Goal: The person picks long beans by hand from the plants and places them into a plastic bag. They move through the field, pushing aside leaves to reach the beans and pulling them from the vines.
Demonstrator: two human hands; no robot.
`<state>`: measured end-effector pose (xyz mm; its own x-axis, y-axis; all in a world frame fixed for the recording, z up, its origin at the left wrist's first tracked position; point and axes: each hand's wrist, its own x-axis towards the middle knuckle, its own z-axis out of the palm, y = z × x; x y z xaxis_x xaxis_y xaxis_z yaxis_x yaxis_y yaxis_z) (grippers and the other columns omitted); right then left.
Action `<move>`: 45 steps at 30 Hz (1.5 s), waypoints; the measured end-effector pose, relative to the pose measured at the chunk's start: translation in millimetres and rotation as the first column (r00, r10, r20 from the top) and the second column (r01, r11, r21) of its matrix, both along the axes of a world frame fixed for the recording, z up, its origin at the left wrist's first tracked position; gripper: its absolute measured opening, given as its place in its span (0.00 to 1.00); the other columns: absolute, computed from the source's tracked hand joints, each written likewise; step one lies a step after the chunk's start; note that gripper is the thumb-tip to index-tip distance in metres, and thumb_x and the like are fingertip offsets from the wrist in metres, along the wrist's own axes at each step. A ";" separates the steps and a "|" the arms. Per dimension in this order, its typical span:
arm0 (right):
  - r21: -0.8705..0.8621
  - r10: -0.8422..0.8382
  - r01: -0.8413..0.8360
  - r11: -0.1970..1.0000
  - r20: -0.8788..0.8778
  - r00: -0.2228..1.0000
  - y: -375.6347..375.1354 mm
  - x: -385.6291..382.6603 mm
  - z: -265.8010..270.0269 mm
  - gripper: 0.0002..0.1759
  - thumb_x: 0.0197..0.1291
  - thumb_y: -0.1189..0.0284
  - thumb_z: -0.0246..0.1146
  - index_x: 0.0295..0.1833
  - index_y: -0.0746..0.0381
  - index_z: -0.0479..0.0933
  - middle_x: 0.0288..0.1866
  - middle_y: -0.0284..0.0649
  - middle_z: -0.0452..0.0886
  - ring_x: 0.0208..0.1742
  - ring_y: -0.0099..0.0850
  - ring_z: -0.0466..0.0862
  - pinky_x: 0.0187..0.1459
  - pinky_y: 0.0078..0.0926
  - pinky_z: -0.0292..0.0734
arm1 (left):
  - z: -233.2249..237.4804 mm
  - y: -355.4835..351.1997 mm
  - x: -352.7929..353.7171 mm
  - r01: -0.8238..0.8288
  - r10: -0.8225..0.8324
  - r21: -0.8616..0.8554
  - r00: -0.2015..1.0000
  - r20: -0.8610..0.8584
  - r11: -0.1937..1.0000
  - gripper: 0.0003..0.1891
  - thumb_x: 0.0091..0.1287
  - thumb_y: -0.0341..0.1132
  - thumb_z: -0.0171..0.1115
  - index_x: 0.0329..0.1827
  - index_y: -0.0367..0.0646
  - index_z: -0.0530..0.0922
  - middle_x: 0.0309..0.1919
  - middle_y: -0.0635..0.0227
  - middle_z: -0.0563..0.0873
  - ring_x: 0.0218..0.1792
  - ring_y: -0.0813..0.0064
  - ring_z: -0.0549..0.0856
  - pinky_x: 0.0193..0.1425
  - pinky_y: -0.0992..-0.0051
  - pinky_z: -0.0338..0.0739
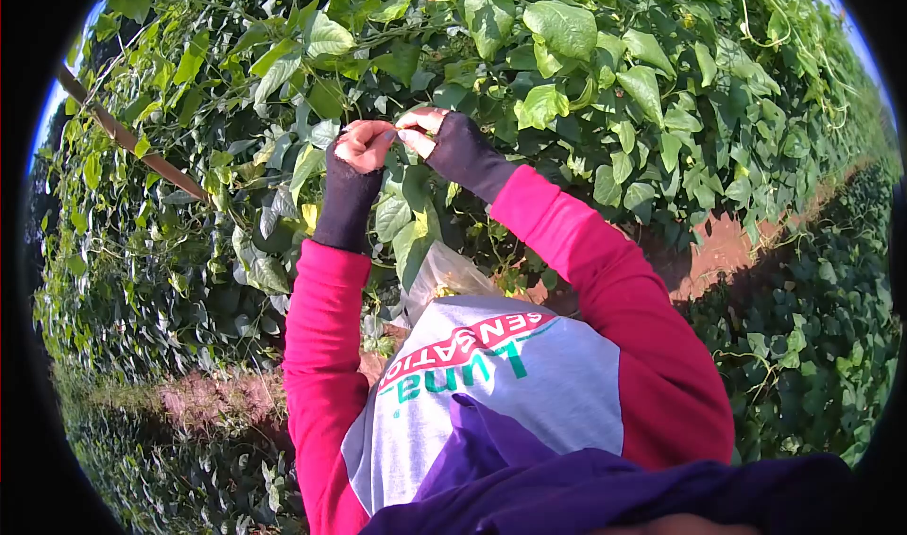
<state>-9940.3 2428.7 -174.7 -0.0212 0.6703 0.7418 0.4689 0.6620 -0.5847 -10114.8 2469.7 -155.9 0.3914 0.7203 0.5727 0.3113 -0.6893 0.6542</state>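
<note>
Both of my hands meet at the upper middle of the view, in front of dense green leaves (557,30). My left hand (365,145), in a dark fingerless glove, has its fingers pinched together; anything between them is too small to make out. Right beside it, my right hand (422,129) is closed the same way, its fingertips nearly touching the other hand's, near a thin stem. What it pinches is hidden. Broad leaves (413,242) hang just below the hands.
A translucent plastic bag (444,272) hangs at my front, below the leaves. A brown wooden pole (137,146) slants through the vines at the upper left. Reddish soil (723,252) shows between plant rows on the right, with more foliage beyond.
</note>
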 end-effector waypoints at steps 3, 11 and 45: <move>-0.141 0.040 -0.039 0.989 0.006 0.999 -1.4 0.9 5.0 0.08 0.61 0.69 0.62 0.43 0.61 0.81 0.34 0.45 0.83 0.35 0.40 0.83 0.38 0.34 0.77 | -0.7 -1.8 -2.8 0.111 -0.030 -0.416 0.980 0.196 0.902 0.11 0.66 0.32 0.63 0.44 0.32 0.83 0.34 0.71 0.85 0.35 0.84 0.80 0.43 0.82 0.73; -0.133 0.080 -0.091 0.987 -0.084 0.993 6.2 -4.9 -3.3 0.07 0.64 0.70 0.62 0.43 0.61 0.81 0.31 0.42 0.82 0.32 0.33 0.81 0.36 0.29 0.75 | -3.3 -8.7 -5.6 0.257 0.033 -0.520 0.874 0.485 0.815 0.13 0.68 0.36 0.64 0.48 0.34 0.83 0.35 0.70 0.87 0.34 0.83 0.83 0.44 0.82 0.78; -0.617 0.594 -0.362 0.699 0.219 0.774 -108.0 -99.0 -76.5 0.17 0.57 0.75 0.65 0.54 0.63 0.80 0.47 0.41 0.81 0.42 0.29 0.82 0.46 0.27 0.77 | -70.1 -43.9 -182.3 -0.142 0.469 -0.538 0.700 0.539 0.831 0.20 0.65 0.38 0.68 0.55 0.34 0.80 0.38 0.68 0.87 0.33 0.84 0.82 0.35 0.82 0.78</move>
